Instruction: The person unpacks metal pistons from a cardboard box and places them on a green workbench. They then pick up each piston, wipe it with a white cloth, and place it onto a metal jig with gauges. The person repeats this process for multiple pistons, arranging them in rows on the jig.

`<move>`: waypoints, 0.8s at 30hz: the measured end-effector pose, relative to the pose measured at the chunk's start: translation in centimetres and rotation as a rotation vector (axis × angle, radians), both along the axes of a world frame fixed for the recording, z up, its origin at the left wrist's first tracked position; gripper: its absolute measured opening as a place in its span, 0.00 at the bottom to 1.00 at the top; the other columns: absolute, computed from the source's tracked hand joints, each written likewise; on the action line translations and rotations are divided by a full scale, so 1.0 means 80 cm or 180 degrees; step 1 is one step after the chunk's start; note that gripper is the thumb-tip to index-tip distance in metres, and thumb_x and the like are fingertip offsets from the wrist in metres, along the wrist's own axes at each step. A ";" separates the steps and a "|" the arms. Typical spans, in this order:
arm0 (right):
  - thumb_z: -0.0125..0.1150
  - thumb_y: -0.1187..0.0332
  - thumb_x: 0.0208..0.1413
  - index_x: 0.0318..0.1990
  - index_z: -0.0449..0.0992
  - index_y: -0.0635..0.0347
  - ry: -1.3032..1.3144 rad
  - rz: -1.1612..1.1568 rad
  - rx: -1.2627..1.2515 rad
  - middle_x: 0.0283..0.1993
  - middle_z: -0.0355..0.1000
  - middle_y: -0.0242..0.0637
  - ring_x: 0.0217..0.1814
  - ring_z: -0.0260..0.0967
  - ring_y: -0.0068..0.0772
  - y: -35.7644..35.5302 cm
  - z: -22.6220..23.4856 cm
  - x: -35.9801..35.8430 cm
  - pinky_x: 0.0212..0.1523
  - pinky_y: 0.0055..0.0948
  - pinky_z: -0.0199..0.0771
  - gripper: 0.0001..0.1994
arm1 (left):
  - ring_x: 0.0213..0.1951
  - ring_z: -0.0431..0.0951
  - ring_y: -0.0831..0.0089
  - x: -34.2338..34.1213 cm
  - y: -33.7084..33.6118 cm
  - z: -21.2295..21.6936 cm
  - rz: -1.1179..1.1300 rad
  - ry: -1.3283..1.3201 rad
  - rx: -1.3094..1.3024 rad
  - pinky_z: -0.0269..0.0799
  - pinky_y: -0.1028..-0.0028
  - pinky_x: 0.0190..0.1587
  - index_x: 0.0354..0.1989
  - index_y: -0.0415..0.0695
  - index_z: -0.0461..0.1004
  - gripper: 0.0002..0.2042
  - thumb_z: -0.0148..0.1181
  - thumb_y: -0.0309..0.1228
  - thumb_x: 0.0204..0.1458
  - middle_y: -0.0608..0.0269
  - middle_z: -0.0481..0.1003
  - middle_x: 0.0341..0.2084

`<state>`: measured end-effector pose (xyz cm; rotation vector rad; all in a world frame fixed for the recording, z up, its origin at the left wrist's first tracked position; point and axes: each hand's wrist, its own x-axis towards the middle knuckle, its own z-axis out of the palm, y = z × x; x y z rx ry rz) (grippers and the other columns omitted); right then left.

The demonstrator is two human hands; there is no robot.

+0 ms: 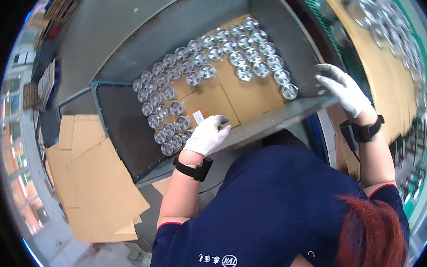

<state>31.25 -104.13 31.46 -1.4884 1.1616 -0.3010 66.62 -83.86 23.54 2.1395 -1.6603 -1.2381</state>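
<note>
My left hand (pixel 208 136), in a white glove, hovers over the near wall of a grey metal bin (pixel 271 122). Its fingers are bent and slightly apart, with nothing visible between them. Below and around it are shiny round metal pistons (pixel 176 108), standing in rows on a cardboard sheet (pixel 226 98) in the bin. Beyond the bin's right wall is my right hand (pixel 342 89), gloved in white too, its fingers apart and no part seen in them. A small white label (pixel 198 117) lies on the cardboard just ahead of my left hand.
On the right, a bench covered with cardboard (pixel 384 84) carries many more metal pistons (pixel 362 12). Flattened cardboard sheets (pixel 94 185) lean left of the bin. The bin's walls rise around the rows. Pallets (pixel 61 8) stand far left.
</note>
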 end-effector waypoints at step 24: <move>0.77 0.48 0.41 0.75 0.50 0.56 0.2655 0.1591 -0.0338 0.76 0.46 0.63 0.72 0.59 0.61 -0.224 -0.651 0.289 0.67 0.46 0.68 0.56 | 0.53 0.76 0.41 0.330 -0.279 -0.502 0.1647 -0.0736 0.1220 0.72 0.55 0.57 0.51 0.38 0.78 0.22 0.58 0.40 0.54 0.37 0.79 0.45</move>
